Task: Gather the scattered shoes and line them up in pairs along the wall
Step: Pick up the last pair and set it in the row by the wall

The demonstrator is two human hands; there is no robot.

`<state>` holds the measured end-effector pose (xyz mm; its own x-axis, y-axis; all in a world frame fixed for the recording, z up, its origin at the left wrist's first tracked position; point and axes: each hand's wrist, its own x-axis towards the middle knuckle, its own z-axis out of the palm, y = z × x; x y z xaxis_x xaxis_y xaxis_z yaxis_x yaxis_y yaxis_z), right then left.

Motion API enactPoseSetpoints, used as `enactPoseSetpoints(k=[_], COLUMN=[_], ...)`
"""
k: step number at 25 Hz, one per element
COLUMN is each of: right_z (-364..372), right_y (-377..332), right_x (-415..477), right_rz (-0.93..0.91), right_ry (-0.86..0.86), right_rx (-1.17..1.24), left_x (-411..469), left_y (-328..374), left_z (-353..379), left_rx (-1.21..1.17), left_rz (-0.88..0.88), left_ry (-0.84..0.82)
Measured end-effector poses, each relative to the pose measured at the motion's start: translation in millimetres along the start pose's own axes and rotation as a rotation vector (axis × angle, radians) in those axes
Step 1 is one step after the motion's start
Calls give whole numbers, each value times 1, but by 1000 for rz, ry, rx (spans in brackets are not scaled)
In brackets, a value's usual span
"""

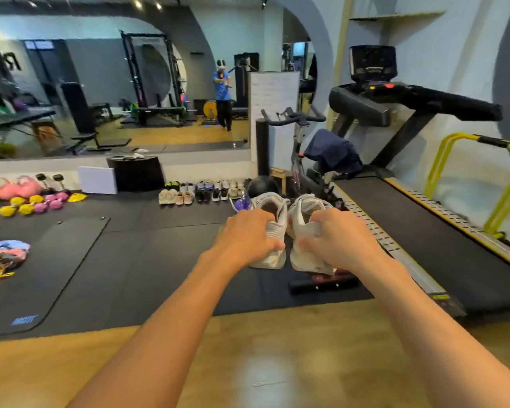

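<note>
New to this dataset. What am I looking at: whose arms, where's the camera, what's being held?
There is no robot here. The single picture comes from a wide-angle camera worn on a person's head, looking forward and down, so the two bare arms are the wearer's own. The left hand grips the left white sneaker near its heel. The right hand grips the right white sneaker the same way. The two are held side by side above the black floor mat. Ahead, lined-up shoes stand by the wall below the mirror. Coloured dumbbells lie at the left, and a treadmill runs along the right. The small figure in the mirror is probably the wearer's reflection.
</note>
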<state>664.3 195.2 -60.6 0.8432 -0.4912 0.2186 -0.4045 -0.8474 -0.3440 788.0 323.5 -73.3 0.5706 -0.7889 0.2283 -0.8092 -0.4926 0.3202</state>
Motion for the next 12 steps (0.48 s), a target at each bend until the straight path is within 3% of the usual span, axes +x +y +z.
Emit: enactPoseSetpoints(k=[6, 12], right_z=[98, 188], right_y=[-93, -180], right_x=[165, 311], right_rz=[-245, -324], right_ry=[-164, -284], right_rx=[70, 79], left_x=[52, 134], left_y=[-179, -350], left_z=[-22, -33], left_rx=[13, 25], left_rz=[-304, -405], left_ry=[60, 45])
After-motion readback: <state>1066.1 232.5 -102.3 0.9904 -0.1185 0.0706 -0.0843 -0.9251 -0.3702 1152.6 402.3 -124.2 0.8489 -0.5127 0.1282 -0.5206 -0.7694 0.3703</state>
